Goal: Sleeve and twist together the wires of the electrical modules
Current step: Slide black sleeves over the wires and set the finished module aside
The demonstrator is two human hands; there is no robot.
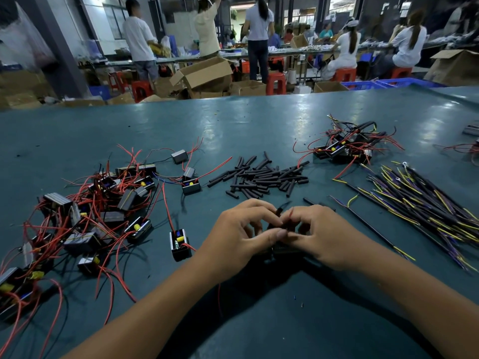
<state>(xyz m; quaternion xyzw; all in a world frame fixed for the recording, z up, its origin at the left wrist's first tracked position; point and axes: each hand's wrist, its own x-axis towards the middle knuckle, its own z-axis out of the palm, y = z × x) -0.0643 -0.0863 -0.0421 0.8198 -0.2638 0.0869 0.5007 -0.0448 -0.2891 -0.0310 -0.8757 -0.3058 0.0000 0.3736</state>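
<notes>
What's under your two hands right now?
A black module sits on the table beneath the left hand and right hand, with a black sleeve between the fingertips. The wire ends are covered.

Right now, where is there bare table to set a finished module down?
Bare table lies beyond the sleeve pile, and near the front edge between the forearms. Crowded: loose modules on the left, cable bundle on the right, and where left hand and right hand work.
</notes>
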